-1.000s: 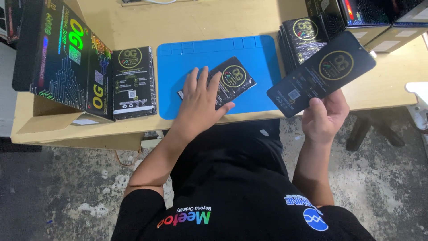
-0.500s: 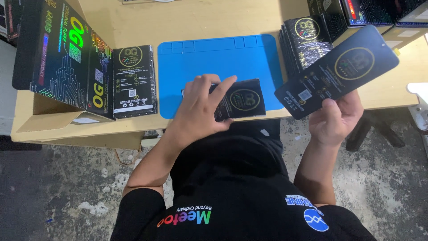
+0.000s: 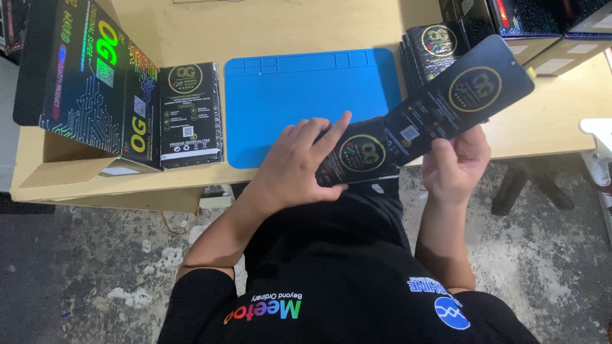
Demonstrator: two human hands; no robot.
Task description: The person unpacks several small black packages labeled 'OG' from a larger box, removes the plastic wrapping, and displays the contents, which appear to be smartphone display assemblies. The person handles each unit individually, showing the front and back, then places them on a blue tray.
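Gripping: right hand (image 3: 454, 167) is clasping a long black sleeve (image 3: 460, 100) from below, its long axis rising up and to the right; left hand (image 3: 299, 167) is pinching a smaller black packet (image 3: 360, 155) at the table's near edge, forefinger stretched along its top. Packet and sleeve are meeting end to end, the sleeve's lower end overlapping the packet; both hands are equally close to the join.
Wooden table (image 3: 299, 22) is carrying everything.
Large printed black box (image 3: 89, 79) is standing at left.
Blue mat (image 3: 299, 95) is lying bare at centre.
Open cartons (image 3: 548, 25) at far right are holding dark boxes.
Stack of black packets (image 3: 190, 113) is resting beside the big box; another stack (image 3: 428, 51) is sitting right of the mat.
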